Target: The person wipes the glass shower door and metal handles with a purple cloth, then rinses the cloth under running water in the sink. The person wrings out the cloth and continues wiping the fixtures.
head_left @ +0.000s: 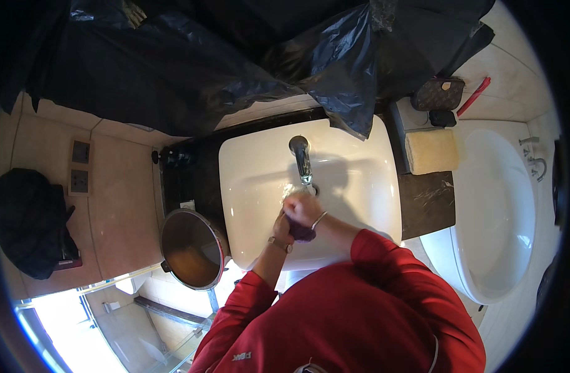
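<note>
Over the near part of a white washbasin (247, 168), both hands are close together below the tap. A bunched dark purple cloth (301, 232) hangs between them; its kind cannot be made out. My left hand (282, 227), with a watch at the wrist, is closed around the cloth's left side. Slightly blurred, my right hand (302, 208) is closed in a fist on the cloth's upper part, with a bracelet at its wrist. The dark metal tap (301, 158) points toward my hands, and water seems to run from its spout.
Left of the basin stands a deep metal pot (193, 248). Black plastic sheeting (166, 68) hangs over the far wall, one corner reaching the basin's rim. A folded yellow towel (431, 151) and a brown patterned pouch (438, 93) lie at right, beside a white bathtub (493, 217).
</note>
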`<state>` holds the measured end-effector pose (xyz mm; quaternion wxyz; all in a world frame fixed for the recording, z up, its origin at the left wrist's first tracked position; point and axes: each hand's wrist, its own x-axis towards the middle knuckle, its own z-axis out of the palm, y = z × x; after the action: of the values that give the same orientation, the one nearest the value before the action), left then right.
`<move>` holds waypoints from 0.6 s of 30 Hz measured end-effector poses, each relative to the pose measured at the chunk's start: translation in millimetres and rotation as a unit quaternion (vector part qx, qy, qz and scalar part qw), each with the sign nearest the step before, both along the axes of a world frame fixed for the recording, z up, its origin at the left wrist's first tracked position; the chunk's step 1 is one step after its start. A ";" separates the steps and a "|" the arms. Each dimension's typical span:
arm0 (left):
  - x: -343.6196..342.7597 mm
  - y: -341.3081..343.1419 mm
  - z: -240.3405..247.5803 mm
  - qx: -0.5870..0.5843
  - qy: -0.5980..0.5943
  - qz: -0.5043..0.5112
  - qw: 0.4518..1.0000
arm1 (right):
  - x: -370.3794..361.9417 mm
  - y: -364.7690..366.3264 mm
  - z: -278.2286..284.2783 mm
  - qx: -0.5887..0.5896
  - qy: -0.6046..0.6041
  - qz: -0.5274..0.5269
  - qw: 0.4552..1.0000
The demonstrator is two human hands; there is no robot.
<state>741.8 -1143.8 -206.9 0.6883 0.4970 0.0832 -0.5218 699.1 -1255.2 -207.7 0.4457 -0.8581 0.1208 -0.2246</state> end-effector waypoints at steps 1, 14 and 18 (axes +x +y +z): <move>0.2 -6.3 18.0 0.053 0.021 0.034 0.998 | -3.3 -15.3 -7.5 -0.004 0.114 -0.066 0.991; 35.2 19.3 -15.4 0.163 0.096 -0.022 0.982 | -16.0 -19.4 -57.0 0.054 0.272 0.005 0.961; 37.5 20.0 -22.6 -0.030 0.052 -0.013 0.998 | -1.5 31.1 40.3 0.207 0.148 0.124 0.959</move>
<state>779.3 -1123.8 -229.5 0.6905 0.4496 0.0972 -0.5583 697.6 -1224.1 -167.4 0.6151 -0.7790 0.1217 -0.0076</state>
